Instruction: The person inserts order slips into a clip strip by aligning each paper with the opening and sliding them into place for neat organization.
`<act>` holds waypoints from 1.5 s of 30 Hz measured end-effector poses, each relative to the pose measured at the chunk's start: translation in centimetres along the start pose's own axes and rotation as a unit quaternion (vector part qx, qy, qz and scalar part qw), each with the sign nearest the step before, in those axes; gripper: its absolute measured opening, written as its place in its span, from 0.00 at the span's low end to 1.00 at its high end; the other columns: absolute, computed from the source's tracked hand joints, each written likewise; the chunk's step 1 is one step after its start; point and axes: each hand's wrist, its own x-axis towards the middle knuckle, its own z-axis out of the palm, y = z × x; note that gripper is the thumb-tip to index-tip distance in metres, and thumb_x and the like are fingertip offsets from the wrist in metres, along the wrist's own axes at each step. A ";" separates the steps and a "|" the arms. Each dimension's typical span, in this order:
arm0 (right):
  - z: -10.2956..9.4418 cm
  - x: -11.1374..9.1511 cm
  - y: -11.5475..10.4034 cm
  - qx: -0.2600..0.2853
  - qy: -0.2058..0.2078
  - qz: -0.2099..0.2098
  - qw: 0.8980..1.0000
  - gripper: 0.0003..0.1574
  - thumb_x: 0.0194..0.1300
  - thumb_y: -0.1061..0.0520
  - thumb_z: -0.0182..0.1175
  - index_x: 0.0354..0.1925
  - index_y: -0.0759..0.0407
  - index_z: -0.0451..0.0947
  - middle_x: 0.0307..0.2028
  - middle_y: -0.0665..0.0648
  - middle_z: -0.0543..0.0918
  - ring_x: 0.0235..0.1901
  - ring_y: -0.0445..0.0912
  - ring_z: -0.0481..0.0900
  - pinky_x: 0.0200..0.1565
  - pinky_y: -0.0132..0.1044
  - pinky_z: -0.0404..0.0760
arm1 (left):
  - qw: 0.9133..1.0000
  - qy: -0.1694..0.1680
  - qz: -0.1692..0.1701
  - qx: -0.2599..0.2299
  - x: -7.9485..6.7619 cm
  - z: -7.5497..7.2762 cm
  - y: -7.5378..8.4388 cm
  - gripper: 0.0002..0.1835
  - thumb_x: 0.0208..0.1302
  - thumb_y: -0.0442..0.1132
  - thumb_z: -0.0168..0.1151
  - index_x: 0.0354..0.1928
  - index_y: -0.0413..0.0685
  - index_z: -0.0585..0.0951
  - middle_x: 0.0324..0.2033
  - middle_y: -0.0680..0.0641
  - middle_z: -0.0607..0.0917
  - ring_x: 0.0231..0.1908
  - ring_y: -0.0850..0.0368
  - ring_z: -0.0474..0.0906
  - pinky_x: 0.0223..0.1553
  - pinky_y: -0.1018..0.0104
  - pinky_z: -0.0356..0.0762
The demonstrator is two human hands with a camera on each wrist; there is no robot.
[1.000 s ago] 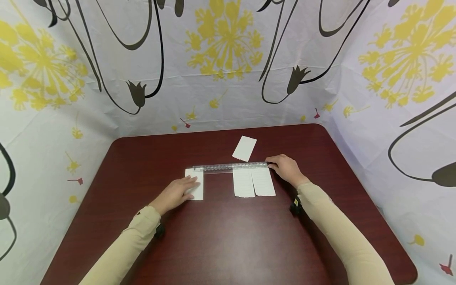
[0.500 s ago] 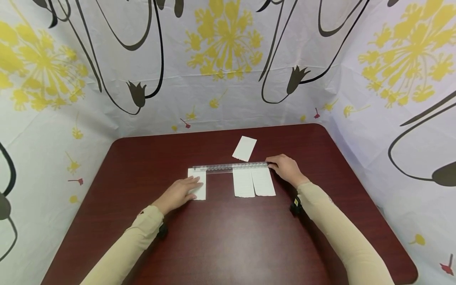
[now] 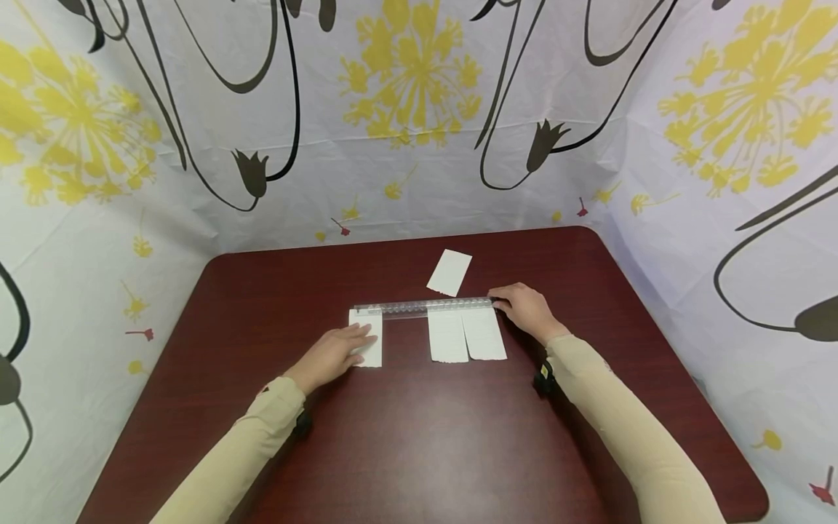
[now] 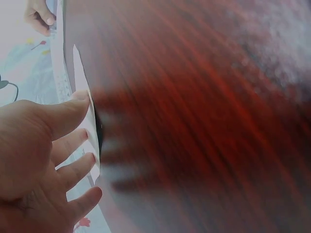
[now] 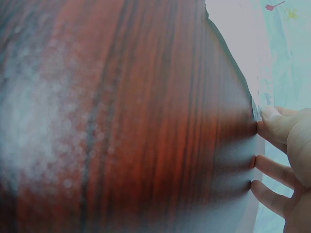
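A clear ruler lies across the far half of the table, its right end pinched by my right hand. In the right wrist view the thumb and index finger of the right hand meet at that end, while other fingertips touch the tabletop. My left hand rests with extended fingers on a small white paper slip, whose top edge meets the ruler's left end. Two lined paper slips with torn bottom edges lie side by side along the ruler's right part. The left wrist view shows the slip edge-on under the fingers.
Another white paper slip lies tilted beyond the ruler. The dark red-brown table has rounded corners, and a white patterned cloth hangs behind it and at both sides.
My left hand has slid a little to the right, carrying the paper slip along the ruler towards the two other slips. The right hand and the ruler have stayed in place.
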 end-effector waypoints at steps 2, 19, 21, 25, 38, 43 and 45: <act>0.0 0.0 0.0 -0.001 0.001 0.000 1.000 0.20 0.69 0.54 0.61 0.58 0.53 0.81 0.56 0.59 0.85 0.57 0.58 0.80 0.53 0.57 0.81 | 1.000 0.002 0.002 0.002 0.0 -0.1 0.0 0.25 0.66 0.38 0.64 0.65 0.44 0.77 0.67 0.40 0.75 0.69 0.39 0.70 0.66 0.41 0.70; -0.1 0.0 -0.1 -0.002 -0.001 0.002 1.000 0.20 0.69 0.54 0.61 0.58 0.54 0.81 0.56 0.59 0.85 0.57 0.58 0.80 0.54 0.57 0.81 | 1.000 0.000 0.004 0.004 0.8 0.4 0.6 0.25 0.65 0.38 0.64 0.65 0.45 0.77 0.67 0.40 0.75 0.68 0.38 0.70 0.65 0.40 0.71; -0.1 0.0 -0.2 -0.002 -0.001 0.002 1.000 0.20 0.69 0.54 0.61 0.58 0.54 0.81 0.56 0.59 0.85 0.57 0.58 0.80 0.54 0.57 0.81 | 1.000 -0.004 0.000 0.001 0.9 0.3 0.8 0.25 0.66 0.38 0.64 0.65 0.46 0.77 0.68 0.41 0.74 0.69 0.39 0.69 0.66 0.40 0.70; -0.2 0.0 -0.2 -0.001 -0.003 0.002 1.000 0.20 0.69 0.54 0.61 0.58 0.54 0.81 0.56 0.59 0.85 0.57 0.58 0.80 0.54 0.57 0.81 | 1.000 -0.008 -0.004 0.001 1.0 0.3 1.1 0.25 0.67 0.39 0.63 0.65 0.47 0.76 0.68 0.42 0.74 0.69 0.40 0.69 0.66 0.41 0.70; -0.2 0.2 -0.2 -0.003 -0.003 0.003 1.000 0.20 0.70 0.54 0.61 0.59 0.54 0.81 0.56 0.59 0.85 0.57 0.59 0.80 0.53 0.58 0.81 | 1.000 0.002 0.006 0.008 1.1 0.3 1.0 0.25 0.66 0.38 0.64 0.64 0.45 0.77 0.67 0.40 0.75 0.68 0.38 0.70 0.65 0.40 0.71; -0.2 0.1 -0.1 -0.002 -0.002 0.003 1.000 0.20 0.69 0.54 0.61 0.59 0.54 0.81 0.57 0.59 0.85 0.57 0.58 0.80 0.52 0.57 0.81 | 1.000 -0.006 -0.001 -0.002 1.1 0.3 1.1 0.25 0.67 0.38 0.63 0.65 0.46 0.76 0.68 0.41 0.74 0.69 0.39 0.69 0.67 0.41 0.70; -0.1 0.1 -0.1 0.000 -0.002 0.003 1.000 0.20 0.69 0.54 0.61 0.58 0.54 0.81 0.57 0.59 0.85 0.57 0.58 0.79 0.53 0.57 0.81 | 1.000 -0.008 -0.003 -0.005 1.0 0.3 1.1 0.25 0.67 0.39 0.63 0.66 0.46 0.76 0.69 0.41 0.73 0.70 0.40 0.68 0.68 0.42 0.69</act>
